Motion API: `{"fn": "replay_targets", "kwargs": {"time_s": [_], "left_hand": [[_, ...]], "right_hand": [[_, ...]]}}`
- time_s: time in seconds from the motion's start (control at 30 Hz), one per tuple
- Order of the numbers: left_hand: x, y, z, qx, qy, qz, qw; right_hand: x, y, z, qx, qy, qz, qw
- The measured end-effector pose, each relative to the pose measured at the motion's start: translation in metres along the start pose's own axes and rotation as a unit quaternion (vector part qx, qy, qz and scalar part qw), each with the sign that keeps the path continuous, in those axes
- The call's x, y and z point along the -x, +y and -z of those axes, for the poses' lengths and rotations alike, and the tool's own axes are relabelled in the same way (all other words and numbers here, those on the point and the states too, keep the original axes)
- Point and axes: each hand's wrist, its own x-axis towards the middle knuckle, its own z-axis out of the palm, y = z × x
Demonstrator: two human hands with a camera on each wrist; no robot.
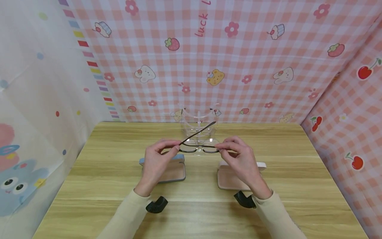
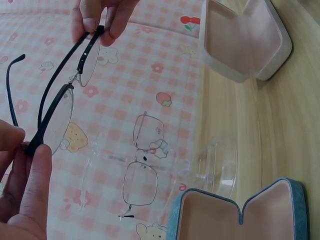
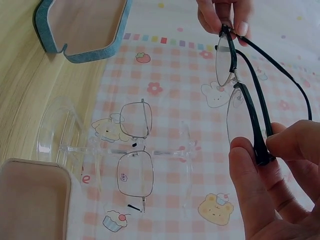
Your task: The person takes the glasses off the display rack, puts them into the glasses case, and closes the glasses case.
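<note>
A pair of black half-rim eyeglasses [image 1: 188, 151] is held up between both hands. In the head view, my left hand [image 1: 156, 161] pinches its left end by the hinge, thumb and fingertips closed on the frame. My right hand [image 1: 241, 159] pinches the opposite end in the same way. One temple arm [image 1: 200, 131] angles up and away from the frame; the other lies folded along it, as the right wrist view also shows. Behind the eyeglasses, a clear display stand [image 1: 199, 124] carries a second pair of thin metal-rimmed glasses [image 2: 140, 184].
Below the left hand lies an opened blue glasses case [image 1: 173, 173] with a beige lining. An opened white case [image 1: 226, 179] sits under the right hand. Black curved pieces [image 1: 156, 205] show by both wrists. A pink checked cloth [image 1: 191, 59] hangs behind the wooden table [image 1: 298, 212].
</note>
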Motion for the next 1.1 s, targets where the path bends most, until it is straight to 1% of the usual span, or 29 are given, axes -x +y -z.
{"fn": "replay_targets", "kwargs": {"time_s": [0.1,0.3,0.37,0.47,0.6,0.7,0.83,0.9,0.93,1.1], "left_hand": [[0.000,0.000,0.000,0.001,-0.001,-0.001,1.0000],[0.000,0.000,0.001,0.001,-0.002,0.001,1.0000],[0.001,0.001,0.001,-0.001,-0.001,0.001,1.0000],[0.001,0.002,0.001,-0.005,0.000,-0.002,1.0000],[0.002,0.001,0.001,-0.004,0.002,-0.004,1.0000],[0.002,0.000,0.000,-0.002,0.001,-0.002,1.0000],[-0.002,-0.019,0.001,-0.004,0.001,-0.011,0.9999],[-0.004,-0.026,0.001,-0.005,0.003,-0.012,0.9999],[-0.004,-0.026,0.001,-0.007,0.003,-0.013,0.9999],[0.001,-0.004,0.000,-0.016,0.002,-0.003,0.9999]], "right_hand": [[0.000,-0.006,0.000,0.003,0.002,-0.005,1.0000],[-0.001,-0.031,0.002,0.009,0.001,-0.007,0.9999],[-0.002,-0.035,0.002,0.008,0.002,-0.006,0.9999],[-0.001,-0.026,0.000,0.006,0.003,-0.007,1.0000],[0.000,-0.007,-0.002,0.006,0.002,-0.008,1.0000],[0.000,-0.002,-0.002,0.001,0.002,-0.007,1.0000],[0.000,-0.001,-0.003,-0.006,0.003,-0.013,0.9999],[0.000,-0.001,-0.003,-0.004,0.004,-0.017,0.9998],[0.000,-0.001,-0.003,-0.004,0.004,-0.020,0.9998],[0.000,-0.002,-0.003,-0.009,0.008,-0.035,0.9993]]}}
